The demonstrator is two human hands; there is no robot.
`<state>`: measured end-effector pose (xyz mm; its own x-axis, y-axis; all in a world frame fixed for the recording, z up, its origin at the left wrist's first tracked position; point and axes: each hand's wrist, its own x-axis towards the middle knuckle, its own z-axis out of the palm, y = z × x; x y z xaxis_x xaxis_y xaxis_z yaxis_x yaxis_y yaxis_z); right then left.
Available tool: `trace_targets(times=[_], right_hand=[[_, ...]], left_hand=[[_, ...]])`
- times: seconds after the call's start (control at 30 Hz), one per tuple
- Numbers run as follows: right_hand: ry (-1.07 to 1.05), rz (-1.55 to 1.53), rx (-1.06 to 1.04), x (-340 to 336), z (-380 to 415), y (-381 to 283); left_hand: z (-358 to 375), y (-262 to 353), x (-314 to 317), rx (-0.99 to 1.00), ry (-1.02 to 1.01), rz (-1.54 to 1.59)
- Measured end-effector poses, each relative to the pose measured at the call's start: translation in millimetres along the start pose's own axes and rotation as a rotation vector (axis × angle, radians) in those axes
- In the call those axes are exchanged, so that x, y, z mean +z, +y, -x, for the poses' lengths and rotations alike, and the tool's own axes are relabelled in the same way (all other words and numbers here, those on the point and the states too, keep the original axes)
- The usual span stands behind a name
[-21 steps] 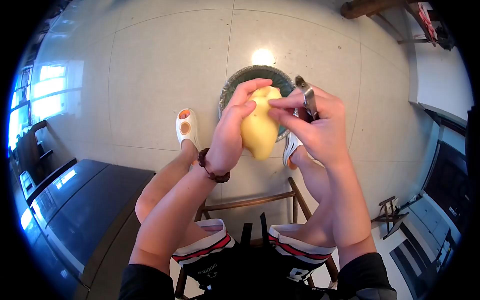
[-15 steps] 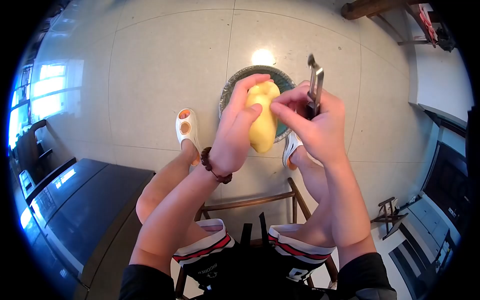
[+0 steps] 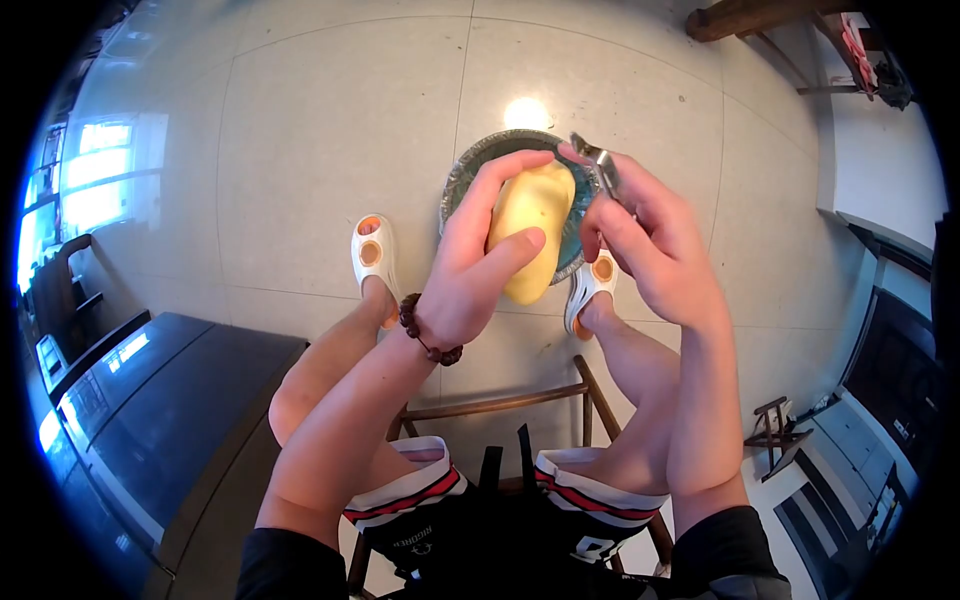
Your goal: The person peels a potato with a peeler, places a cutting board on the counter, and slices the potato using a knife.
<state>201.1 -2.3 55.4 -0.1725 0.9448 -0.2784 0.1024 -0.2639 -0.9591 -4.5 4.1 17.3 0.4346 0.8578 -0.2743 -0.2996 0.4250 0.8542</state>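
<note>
A large, pale yellow peeled potato rests in my left hand, with the thumb across its near side and the fingers along its left and far edge. My right hand grips a metal peeler by its handle, most of which the fingers hide. The peeler's head points up and left, just right of the potato's far end, apart from it. Below both hands stands a round bin with a bluish liner, partly covered by the potato and hands.
White clogs are on my feet either side of the bin, on a tiled floor. A dark glossy table stands at the left. Wooden furniture is at the upper right, and a wooden chair bar runs beneath me.
My right hand has turned, swinging the peeler from upright to tilted left, nearer the potato. Its fingertips have left the potato's surface. The potato has turned slightly in my left hand.
</note>
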Motion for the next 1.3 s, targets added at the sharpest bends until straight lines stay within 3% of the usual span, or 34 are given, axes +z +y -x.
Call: trace_targets(times=[0.2, 0.27, 0.5, 0.57, 1.3], right_hand=[[-0.050, -0.085, 0.115, 4.9, 5.0, -16.9], [-0.064, 0.040, 0.111, 4.2, 8.1, -11.4], [-0.084, 0.162, 0.113, 15.0, 14.6, -17.5], [-0.098, 0.150, 0.115, 17.4, 16.8, -18.6], [-0.112, 0.152, 0.136, 22.8, 21.3, -23.9]], left_hand=[[-0.2, -5.0, -1.8, 0.075, 0.012, -0.056], [-2.4, -8.7, -4.0, 0.188, 0.019, -0.042], [-7.8, 0.5, -10.8, 0.310, 0.126, -0.067], [-10.9, 1.1, -12.2, 0.446, 0.146, -0.146], [-16.6, 6.6, -23.4, 0.711, 0.163, -0.396]])
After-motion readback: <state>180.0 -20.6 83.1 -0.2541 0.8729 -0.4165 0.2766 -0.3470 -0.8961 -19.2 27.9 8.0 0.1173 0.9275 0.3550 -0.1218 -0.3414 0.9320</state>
